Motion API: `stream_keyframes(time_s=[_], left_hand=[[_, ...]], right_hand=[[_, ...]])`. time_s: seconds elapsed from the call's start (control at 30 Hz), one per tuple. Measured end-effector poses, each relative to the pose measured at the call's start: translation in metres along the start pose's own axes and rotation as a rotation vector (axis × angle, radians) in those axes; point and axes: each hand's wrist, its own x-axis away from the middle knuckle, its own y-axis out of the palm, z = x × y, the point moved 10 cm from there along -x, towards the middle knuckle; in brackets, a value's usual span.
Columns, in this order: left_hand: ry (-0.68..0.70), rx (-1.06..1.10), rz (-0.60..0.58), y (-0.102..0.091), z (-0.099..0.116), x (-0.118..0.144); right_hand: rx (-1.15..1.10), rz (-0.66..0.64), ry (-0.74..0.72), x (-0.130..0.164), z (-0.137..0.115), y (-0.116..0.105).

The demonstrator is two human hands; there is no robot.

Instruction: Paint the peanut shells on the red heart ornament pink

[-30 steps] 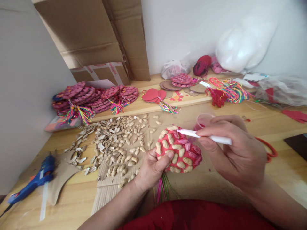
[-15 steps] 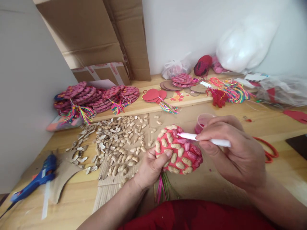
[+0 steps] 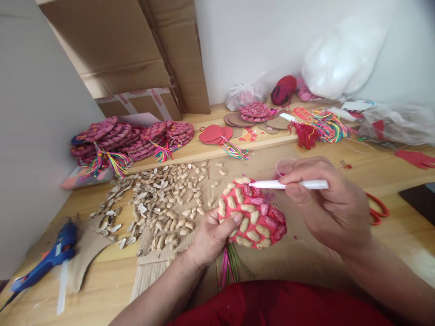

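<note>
My left hand (image 3: 215,233) grips the lower left edge of a round red disc (image 3: 243,209) covered in peanut shells, thumb on top. Several shells on its right side are coloured pink; the others are plain tan. Pink and green strings (image 3: 231,265) hang below it. Between the thumb and fingers of my right hand (image 3: 328,203) is a slim white brush pen (image 3: 288,184), its pink tip at a shell near the disc's top. A small clear cup (image 3: 282,167) with pink liquid stands behind my right hand, partly hidden by it.
Loose peanut shells (image 3: 170,199) are spread over cardboard to the left. A blue glue gun (image 3: 59,251) lies at far left. Finished pink discs with tassels (image 3: 112,140) are piled on a raised wooden ledge (image 3: 200,151). Orange-handled scissors (image 3: 379,208) rest at right.
The pen's tip has shifted slightly left along the disc's top, and the pen lies more level. The view has moved a little; both hands keep their hold.
</note>
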Motion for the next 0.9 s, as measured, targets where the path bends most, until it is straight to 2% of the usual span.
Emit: stream_keyframes(time_s=[0.47, 0.67, 0.8, 0.9], left_hand=[[0.002, 0.003, 0.011, -0.0011, 0.0005, -0.0008], [-0.010, -0.005, 0.012, -0.0024, -0.0020, -0.0008], [0.008, -0.007, 0.044, -0.0051, 0.0008, -0.0011], [0.014, -0.005, 0.043, -0.0041, 0.0029, -0.0012]], right_hand=[[0.004, -0.089, -0.016, 0.0005, -0.0020, 0.0040], [-0.039, -0.005, 0.006, 0.0006, 0.0008, -0.0035], [-0.014, -0.075, 0.012, 0.0008, 0.0017, 0.0039], [-0.028, -0.058, 0.025, 0.0004, 0.0017, 0.0021]])
